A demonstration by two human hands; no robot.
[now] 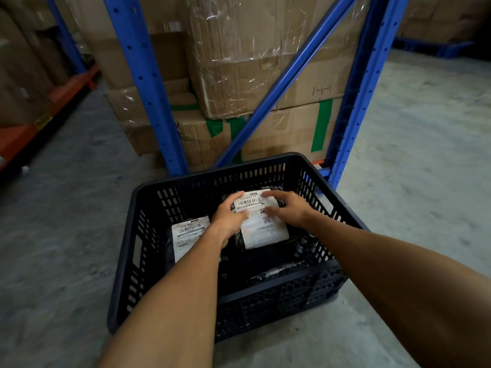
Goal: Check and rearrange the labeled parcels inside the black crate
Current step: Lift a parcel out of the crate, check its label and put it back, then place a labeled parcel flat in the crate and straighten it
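Both hands, left hand and right hand, are gripping one labeled parcel in the crate, fingers clasped on its edges, probably checking it; next it needs placing beside the parcel to the left

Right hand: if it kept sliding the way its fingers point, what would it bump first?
The right hand points leftward across the labeled parcel, so it would probably meet the left hand first. Both hands rest on that parcel; depth is hard to judge.
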